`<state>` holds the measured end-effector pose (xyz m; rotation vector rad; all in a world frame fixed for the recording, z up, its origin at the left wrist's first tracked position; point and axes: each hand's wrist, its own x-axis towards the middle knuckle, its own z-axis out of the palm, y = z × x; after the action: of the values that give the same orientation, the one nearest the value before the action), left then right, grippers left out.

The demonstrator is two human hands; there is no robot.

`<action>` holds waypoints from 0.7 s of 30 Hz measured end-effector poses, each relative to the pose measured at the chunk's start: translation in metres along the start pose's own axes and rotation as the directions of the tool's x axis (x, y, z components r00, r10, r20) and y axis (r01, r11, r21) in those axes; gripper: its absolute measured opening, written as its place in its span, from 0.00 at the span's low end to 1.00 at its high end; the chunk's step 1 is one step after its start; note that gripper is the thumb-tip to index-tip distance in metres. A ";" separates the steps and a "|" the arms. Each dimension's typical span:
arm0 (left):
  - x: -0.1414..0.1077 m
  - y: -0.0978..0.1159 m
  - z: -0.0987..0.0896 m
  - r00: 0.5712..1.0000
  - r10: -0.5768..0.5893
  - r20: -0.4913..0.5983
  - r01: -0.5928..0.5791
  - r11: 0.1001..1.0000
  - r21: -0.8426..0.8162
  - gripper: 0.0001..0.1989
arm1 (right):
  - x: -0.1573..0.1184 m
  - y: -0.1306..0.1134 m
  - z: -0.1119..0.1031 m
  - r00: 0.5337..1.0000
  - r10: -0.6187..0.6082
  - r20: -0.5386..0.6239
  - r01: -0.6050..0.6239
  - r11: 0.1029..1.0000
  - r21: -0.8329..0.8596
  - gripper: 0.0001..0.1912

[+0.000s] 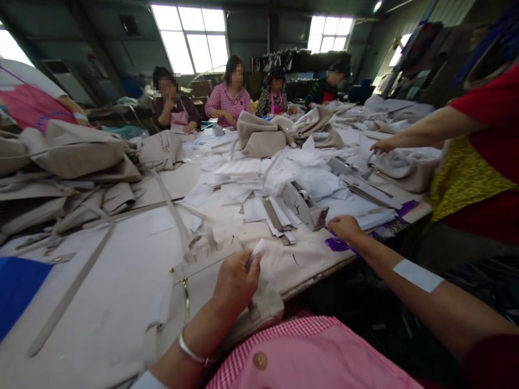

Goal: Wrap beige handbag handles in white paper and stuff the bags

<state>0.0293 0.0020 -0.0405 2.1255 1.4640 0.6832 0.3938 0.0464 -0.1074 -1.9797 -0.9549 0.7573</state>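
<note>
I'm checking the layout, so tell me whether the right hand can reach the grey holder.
Probably yes: the right hand is just beside the near end of the grey holder, with nothing visible blocking the way.

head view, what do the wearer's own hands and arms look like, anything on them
Both hands are ungloved. The left hand has a silver-coloured bangle at the wrist, and a white patch on the forearm, cut off by the frame. Above the right hand, the forearm bears a white rectangular patch, then a dark red sleeve.
</note>
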 end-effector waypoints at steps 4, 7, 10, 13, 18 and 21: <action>-0.001 0.001 0.001 0.997 0.066 -0.027 -0.063 0.994 0.089 0.15 | -0.051 -0.021 0.019 0.989 -0.005 0.146 -0.008 0.996 0.091 0.11; -0.001 0.003 0.004 0.989 0.142 -0.029 -0.133 0.971 0.199 0.12 | -0.104 -0.060 0.044 0.920 -0.135 0.368 -0.006 0.933 0.359 0.16; -0.003 0.007 0.008 0.982 0.190 -0.007 -0.177 0.927 0.332 0.10 | -0.148 -0.099 0.068 0.862 -0.216 0.459 0.006 0.909 0.417 0.18; -0.008 0.012 0.010 0.973 0.227 0.030 -0.216 0.867 0.450 0.09 | -0.168 -0.117 0.084 0.871 -0.194 0.451 0.029 0.937 0.347 0.18; -0.012 0.016 0.012 0.954 0.293 0.069 -0.284 0.803 0.525 0.09 | -0.165 -0.107 0.094 0.900 -0.157 0.407 0.064 0.970 0.232 0.15; -0.012 0.016 0.015 0.954 0.296 0.046 -0.273 0.798 0.538 0.10 | -0.162 -0.103 0.095 0.906 -0.149 0.397 0.066 0.974 0.215 0.14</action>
<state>0.0466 -0.0162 -0.0434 2.8251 1.4990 0.4430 0.1977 -0.0092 -0.0408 -1.6089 -1.1719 1.1874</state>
